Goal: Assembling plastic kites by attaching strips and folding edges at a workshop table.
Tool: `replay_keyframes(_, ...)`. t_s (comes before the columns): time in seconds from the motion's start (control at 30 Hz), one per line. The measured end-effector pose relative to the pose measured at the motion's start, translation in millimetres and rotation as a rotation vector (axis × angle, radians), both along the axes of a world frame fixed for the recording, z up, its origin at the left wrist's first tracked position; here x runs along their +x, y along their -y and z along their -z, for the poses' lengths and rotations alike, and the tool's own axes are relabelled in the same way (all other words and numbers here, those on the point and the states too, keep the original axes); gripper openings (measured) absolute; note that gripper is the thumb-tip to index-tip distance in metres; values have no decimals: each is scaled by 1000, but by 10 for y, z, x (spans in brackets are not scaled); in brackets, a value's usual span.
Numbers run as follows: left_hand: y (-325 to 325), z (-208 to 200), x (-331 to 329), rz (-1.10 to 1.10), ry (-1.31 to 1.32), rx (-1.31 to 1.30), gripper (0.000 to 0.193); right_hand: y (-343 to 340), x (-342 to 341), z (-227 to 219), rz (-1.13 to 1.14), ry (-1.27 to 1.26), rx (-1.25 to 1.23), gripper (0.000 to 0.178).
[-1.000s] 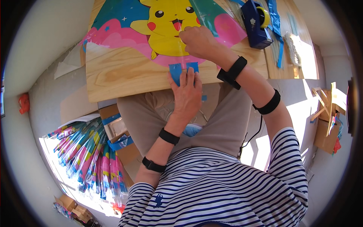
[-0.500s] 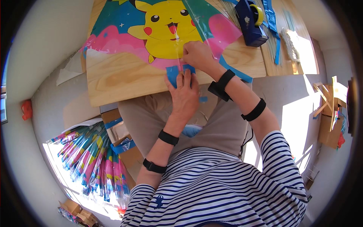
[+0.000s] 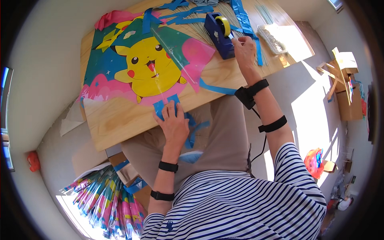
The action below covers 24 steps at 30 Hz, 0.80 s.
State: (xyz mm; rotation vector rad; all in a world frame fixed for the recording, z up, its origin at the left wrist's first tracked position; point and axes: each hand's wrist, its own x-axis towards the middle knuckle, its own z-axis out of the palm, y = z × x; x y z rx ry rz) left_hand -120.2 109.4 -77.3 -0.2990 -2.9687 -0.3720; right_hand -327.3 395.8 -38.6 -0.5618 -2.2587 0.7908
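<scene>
A plastic kite sheet (image 3: 108, 76), printed with a yellow cartoon figure on teal and pink, lies on the wooden table. Across its near tip is a blue strip (image 3: 159, 107). My left hand (image 3: 174, 127) rests its spread fingertips on that strip at the table's front edge, the palm raised. Farther right, my right hand (image 3: 245, 51) is at the front end of a dark blue tape dispenser (image 3: 218, 35), which holds a yellow-cored tape roll (image 3: 225, 25). Its fingers are pinched together on the pale end of the tape. The fingertips hide part of that end.
Blue strips (image 3: 242, 16) and thin sticks (image 3: 196, 29) cover the far table. A clear box (image 3: 273, 39) of small pale pieces stands at the right. Folded colourful plastic bundles (image 3: 106, 200) lie at lower left, beside an open carton (image 3: 126, 170).
My right hand has left the kite's near tip and moved right to the tape dispenser, closing on the tape. My left hand stays on the blue strip. The view has shifted right.
</scene>
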Motion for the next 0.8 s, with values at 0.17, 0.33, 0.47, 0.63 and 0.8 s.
replay_keyframes(0.17, 43, -29, 24, 5, 24, -36, 67, -368, -180, -207, -270, 323, -592, 28)
replay_keyframes(0.33, 39, -57, 24, 4, 35, -51, 67, -353, -235, -300, -336, 421, -747, 22)
replay_keyframes(0.47, 30, -81, 33, 8, 41, -60, 68, -416, -197, -270, -405, 410, -830, 20)
replay_keyframes(0.63, 33, -2, 35, 5, 36, -56, 67, -518, -75, -78, -460, 211, -1034, 17)
replay_keyframes(0.8, 3, -66, 21, 4, 64, -45, 66, -596, 121, 147, -598, 132, -1048, 26)
